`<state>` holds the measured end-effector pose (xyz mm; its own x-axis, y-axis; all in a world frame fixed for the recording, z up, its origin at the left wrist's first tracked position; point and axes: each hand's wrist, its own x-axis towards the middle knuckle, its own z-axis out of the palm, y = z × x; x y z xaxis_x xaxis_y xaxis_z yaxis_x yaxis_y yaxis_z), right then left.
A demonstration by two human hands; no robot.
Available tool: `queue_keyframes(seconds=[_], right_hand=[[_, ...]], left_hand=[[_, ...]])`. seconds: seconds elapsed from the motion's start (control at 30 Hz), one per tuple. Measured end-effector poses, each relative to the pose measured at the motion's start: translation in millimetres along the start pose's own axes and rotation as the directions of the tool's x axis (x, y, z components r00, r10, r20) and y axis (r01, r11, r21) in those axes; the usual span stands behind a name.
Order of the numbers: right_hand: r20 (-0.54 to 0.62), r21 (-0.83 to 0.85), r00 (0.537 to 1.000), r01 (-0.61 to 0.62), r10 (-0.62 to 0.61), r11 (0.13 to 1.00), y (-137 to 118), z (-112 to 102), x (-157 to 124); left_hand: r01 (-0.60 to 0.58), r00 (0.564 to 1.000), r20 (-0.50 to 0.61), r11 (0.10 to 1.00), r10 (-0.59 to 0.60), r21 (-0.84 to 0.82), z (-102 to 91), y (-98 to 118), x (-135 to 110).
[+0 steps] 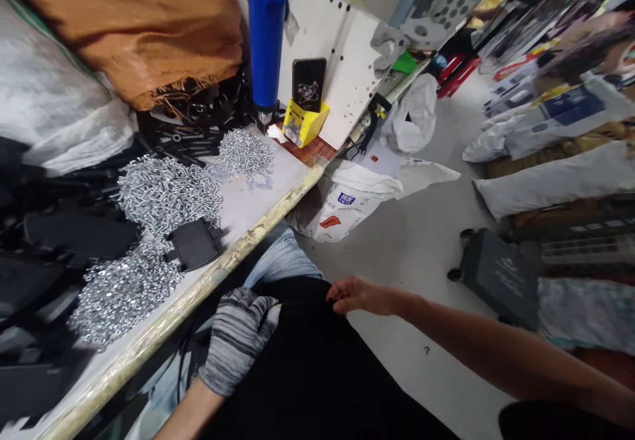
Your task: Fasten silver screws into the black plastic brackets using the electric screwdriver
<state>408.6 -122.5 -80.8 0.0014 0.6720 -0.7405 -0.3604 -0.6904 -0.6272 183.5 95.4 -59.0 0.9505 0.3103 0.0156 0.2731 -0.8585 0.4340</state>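
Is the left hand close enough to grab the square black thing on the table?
Probably yes: only the table edge seems to lie between the left hand and the square black thing, though that hand seems to be holding the black cloth.

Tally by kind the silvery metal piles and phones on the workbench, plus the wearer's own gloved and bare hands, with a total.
Silvery metal piles: 3
Phone: 1
Gloved left hand: 1
Bare right hand: 1
Total: 6
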Motion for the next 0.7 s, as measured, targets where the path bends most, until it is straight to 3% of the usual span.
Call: queue_keyframes(seconds=[0.17,0.27,0.37,0.5,0.7], right_hand=[[0.072,-0.091,0.992,-0.097,0.104,0.991,1.2,0.3,-15.5],[0.063,-0.114,0.990,-0.118,0.126,0.986,5.7,5.0,-25.0],[-0.014,-0.055,0.998,-0.065,0.064,0.996,12.3,11.4,-29.1],[-0.082,0.041,0.997,0.002,0.001,0.999,19.2,16.8,-29.2],[-0.079,0.074,0.997,0.007,-0.001,0.997,21.6,20.1,-26.9]], left_hand=[[0.012,1.000,0.004,1.000,-0.012,-0.026,-1.2,-2.4,-0.7],[0.056,0.989,0.137,0.997,-0.048,-0.056,-10.3,0.5,5.6],[0.076,0.955,0.293,0.990,-0.038,-0.118,-17.8,5.7,17.5],[-0.023,0.915,0.397,0.992,0.071,-0.125,-20.2,12.7,33.3],[-0.052,0.939,0.334,0.994,0.082,-0.097,-15.5,13.1,35.2]])
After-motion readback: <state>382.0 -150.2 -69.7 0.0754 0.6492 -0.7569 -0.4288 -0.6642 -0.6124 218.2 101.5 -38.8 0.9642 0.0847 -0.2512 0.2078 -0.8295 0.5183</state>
